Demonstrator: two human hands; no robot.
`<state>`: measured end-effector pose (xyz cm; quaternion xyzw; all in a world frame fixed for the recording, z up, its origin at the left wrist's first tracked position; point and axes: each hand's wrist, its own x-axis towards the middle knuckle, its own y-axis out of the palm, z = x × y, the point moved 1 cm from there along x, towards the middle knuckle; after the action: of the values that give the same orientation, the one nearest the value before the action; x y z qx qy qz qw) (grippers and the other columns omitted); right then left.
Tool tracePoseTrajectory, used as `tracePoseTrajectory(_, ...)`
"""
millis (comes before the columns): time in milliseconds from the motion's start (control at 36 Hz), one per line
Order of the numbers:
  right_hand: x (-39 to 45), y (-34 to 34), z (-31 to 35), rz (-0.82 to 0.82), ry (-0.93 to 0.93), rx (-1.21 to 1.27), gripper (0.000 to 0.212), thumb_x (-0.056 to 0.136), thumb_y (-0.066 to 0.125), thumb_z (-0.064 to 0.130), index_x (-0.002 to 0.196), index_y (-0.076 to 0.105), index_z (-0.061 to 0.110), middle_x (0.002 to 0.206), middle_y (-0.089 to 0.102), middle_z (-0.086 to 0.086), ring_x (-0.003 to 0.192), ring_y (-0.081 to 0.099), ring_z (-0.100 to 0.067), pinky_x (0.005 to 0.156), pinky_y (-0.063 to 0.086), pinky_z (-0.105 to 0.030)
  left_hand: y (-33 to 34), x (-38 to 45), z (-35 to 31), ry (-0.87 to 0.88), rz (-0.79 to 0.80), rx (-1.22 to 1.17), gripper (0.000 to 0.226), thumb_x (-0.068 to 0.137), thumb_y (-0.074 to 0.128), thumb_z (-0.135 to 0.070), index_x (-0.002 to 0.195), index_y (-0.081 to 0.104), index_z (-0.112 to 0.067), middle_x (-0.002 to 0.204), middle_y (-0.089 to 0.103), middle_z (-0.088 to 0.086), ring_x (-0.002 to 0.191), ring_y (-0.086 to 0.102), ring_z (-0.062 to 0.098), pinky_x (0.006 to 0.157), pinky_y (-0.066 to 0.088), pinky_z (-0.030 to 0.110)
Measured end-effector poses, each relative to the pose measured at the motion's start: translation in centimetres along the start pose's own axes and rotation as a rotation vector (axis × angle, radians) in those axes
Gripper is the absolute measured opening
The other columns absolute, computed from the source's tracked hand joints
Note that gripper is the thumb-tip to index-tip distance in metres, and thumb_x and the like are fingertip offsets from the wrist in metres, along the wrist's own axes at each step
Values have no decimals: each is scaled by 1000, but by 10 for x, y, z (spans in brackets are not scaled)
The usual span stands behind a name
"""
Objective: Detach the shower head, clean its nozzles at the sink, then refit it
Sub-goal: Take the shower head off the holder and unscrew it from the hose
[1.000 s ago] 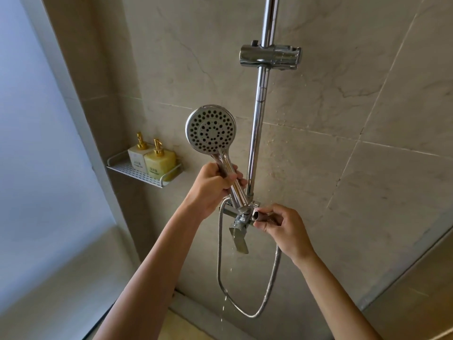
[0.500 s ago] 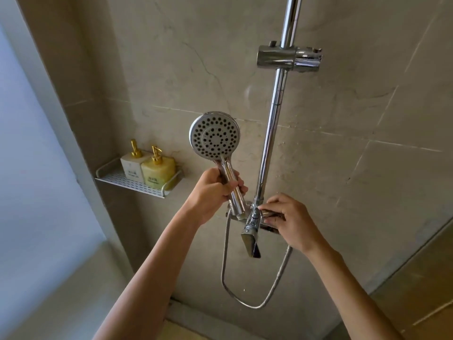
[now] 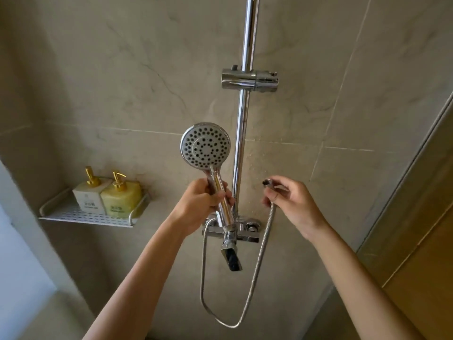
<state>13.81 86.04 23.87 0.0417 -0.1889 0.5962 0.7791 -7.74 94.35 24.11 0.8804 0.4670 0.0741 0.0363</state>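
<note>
My left hand (image 3: 201,204) grips the chrome handle of the round shower head (image 3: 206,146), whose nozzle face points toward me. The handle's lower end hangs free in front of the mixer valve (image 3: 247,231). My right hand (image 3: 291,202) pinches the loose end of the metal hose (image 3: 255,276), held up to the right of the vertical rail (image 3: 241,133). The hose loops down below the valve and rises to its left side. The hose end and the handle are apart.
An empty chrome holder (image 3: 250,81) sits on the rail above. A spout (image 3: 231,256) juts down from the valve. A white wall shelf (image 3: 93,214) at the left carries two pump bottles (image 3: 107,195). Tiled walls surround; a glass edge runs at the right.
The hose end has come off the handle's base; my right hand has lifted it up and to the right. The shower head stays in my left hand, and the view has tilted upward.
</note>
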Motion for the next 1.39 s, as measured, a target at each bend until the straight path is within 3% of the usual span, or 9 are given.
tracePoseTrajectory(139,19,-13,29,-48,-13,144,35,79,74,22,110,68,8,89,73,-3,89,70,-25,89,58,-41,3,6,-11,10,11,15,20,95,45,14,110,53,5,91,65,15,93,67,35,99,49,60)
tracePoseTrajectory(250,41,-21,55,-105,-87,57,33,77,74,28,108,72,19,102,73,-2,98,66,-13,87,53,-25,3,11,-19,29,36,37,19,93,46,14,106,55,4,88,66,12,91,67,34,99,50,59)
tracePoseTrajectory(333,59,-27,74,-104,-123,25,23,88,71,16,111,71,15,105,71,-7,94,62,-11,78,50,-19,3,16,-23,34,44,46,19,93,46,15,105,55,4,88,66,13,91,68,34,96,52,56)
tracePoseTrajectory(583,114,-38,126,-144,-270,-8,25,96,60,3,119,64,-4,103,63,-16,93,55,-19,75,46,-22,4,22,-27,59,-13,71,27,94,45,15,118,52,6,95,72,15,93,69,33,96,53,56)
tracePoseTrajectory(750,156,-41,151,-247,-353,-128,21,96,63,5,116,68,1,98,64,-11,92,56,-19,85,47,-33,5,29,-27,69,-35,83,27,93,46,16,118,53,6,96,75,14,89,69,33,91,52,57)
tracePoseTrajectory(945,181,-38,167,-236,-382,-193,20,95,66,11,114,71,8,92,68,1,89,61,-13,93,51,-30,3,37,-25,85,-34,83,28,93,46,15,118,53,5,102,74,18,89,70,33,89,53,55)
tracePoseTrajectory(1056,184,-35,173,-207,-411,-156,11,96,65,11,101,70,19,87,66,3,86,59,-11,89,50,-29,2,40,-24,92,-24,69,28,92,47,15,118,54,5,104,74,19,91,71,33,85,57,48)
tracePoseTrajectory(1167,185,-37,176,-186,-433,-128,18,95,65,10,91,69,28,87,65,2,85,58,-11,85,51,-27,3,42,-25,97,-26,48,27,93,47,15,118,53,5,102,74,19,88,71,31,80,58,44)
tracePoseTrajectory(1389,189,-40,172,-122,-406,-59,19,95,64,6,91,70,23,85,64,1,84,57,-10,83,49,-25,12,47,-27,114,-35,43,23,93,48,15,115,53,9,97,75,15,87,69,32,93,49,60)
